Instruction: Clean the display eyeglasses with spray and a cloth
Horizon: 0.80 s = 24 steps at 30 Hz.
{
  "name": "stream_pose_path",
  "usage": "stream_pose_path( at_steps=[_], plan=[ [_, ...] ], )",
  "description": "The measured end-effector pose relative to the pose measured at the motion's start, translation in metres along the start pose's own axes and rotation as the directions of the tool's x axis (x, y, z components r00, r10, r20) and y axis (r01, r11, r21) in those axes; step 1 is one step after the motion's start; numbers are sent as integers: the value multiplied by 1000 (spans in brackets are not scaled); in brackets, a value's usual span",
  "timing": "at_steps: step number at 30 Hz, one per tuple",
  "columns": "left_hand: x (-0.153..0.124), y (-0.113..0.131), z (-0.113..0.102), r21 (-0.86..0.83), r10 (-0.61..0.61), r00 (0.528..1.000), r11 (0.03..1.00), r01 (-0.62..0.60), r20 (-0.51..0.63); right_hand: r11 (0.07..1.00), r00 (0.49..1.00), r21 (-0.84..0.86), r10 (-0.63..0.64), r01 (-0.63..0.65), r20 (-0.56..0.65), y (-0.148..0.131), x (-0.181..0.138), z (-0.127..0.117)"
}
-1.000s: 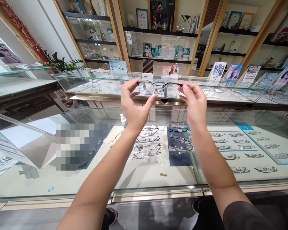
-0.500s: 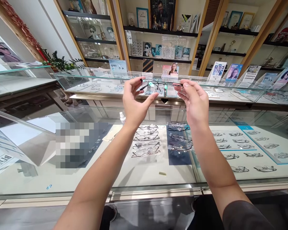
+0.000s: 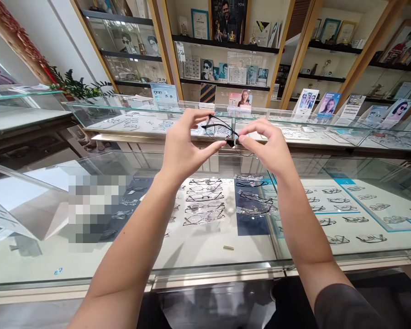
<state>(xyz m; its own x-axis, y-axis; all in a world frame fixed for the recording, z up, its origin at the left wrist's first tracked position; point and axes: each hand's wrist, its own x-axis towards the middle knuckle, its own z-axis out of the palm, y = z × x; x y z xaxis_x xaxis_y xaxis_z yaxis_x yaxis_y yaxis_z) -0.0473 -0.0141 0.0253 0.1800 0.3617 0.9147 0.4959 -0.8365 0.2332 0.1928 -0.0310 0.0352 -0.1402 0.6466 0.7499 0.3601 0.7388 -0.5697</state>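
A pair of thin black-framed glasses (image 3: 222,123) is held up in front of me, above the glass counter. My left hand (image 3: 187,146) grips its left side, fingers at the upper corner and thumb stretched along below. The thumb and fingertips of my right hand (image 3: 269,144) pinch the glasses at their right end. Turned at an angle, the frame shows one dark temple crossing behind the lens. Beneath my hands, rows of glasses (image 3: 204,197) lie inside the display case on a white surface, with more on a dark blue mat (image 3: 253,224).
The glass-topped counter (image 3: 212,260) spans the front, with a small gold piece (image 3: 228,248) inside. A second glass display case (image 3: 123,123) stands behind it, topped with advertising cards (image 3: 306,103). Shelves (image 3: 226,43) line the back wall. A white folded stand (image 3: 23,201) is at left.
The glasses have rotated from facing broadside to an angled position. My right hand has moved left and slightly down, closer to my left hand. The view has shifted slightly.
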Motion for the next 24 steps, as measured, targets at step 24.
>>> stream_pose_path(
  at_steps=[24],
  plan=[
    [1, -8, 11, -308, -67, 980, 943, 123, 187, 934, 947, 263, 167, -241, 275, 2, 3, 7]
  ],
)
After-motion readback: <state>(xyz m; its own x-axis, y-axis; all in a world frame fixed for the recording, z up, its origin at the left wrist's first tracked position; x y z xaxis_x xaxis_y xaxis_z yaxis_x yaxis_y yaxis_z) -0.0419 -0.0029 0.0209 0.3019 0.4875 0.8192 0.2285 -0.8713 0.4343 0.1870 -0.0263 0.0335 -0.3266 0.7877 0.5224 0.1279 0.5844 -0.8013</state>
